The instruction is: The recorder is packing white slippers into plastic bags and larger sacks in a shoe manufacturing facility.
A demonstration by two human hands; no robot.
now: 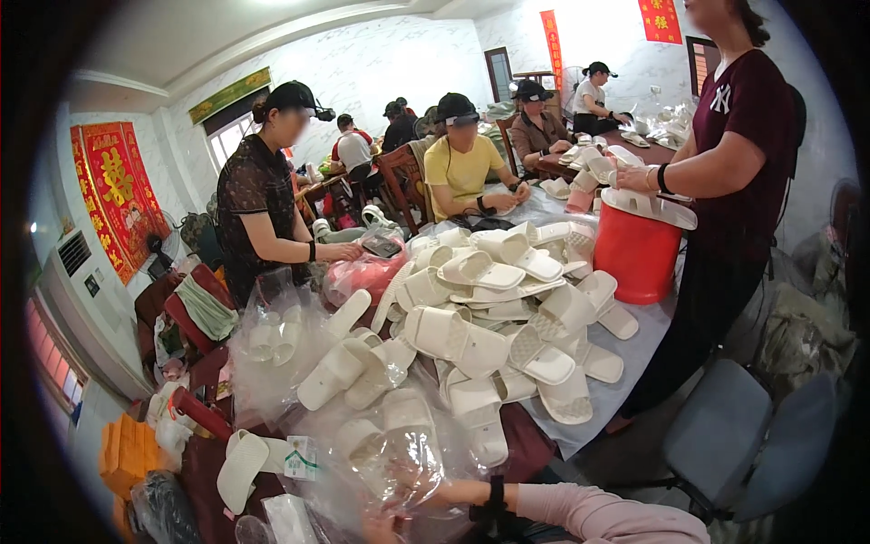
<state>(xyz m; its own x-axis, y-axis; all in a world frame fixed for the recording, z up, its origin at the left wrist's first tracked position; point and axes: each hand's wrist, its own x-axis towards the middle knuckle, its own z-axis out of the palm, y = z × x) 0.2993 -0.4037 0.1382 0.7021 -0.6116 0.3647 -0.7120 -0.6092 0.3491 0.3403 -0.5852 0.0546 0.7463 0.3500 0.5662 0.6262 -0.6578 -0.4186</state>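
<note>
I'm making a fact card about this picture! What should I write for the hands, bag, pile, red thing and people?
Right hand: at a clear plastic bag; grip unclear
Left hand: low by the bag, mostly hidden
In the bag: white slippers
Big pile: more white slippers, beyond the bag
Red bucket-shaped thing: right of the pile
Person in yellow: behind the pile
Person in maroon: standing at right

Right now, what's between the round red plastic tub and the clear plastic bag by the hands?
A heap of cream-white slippers, as the head view shows.
</note>
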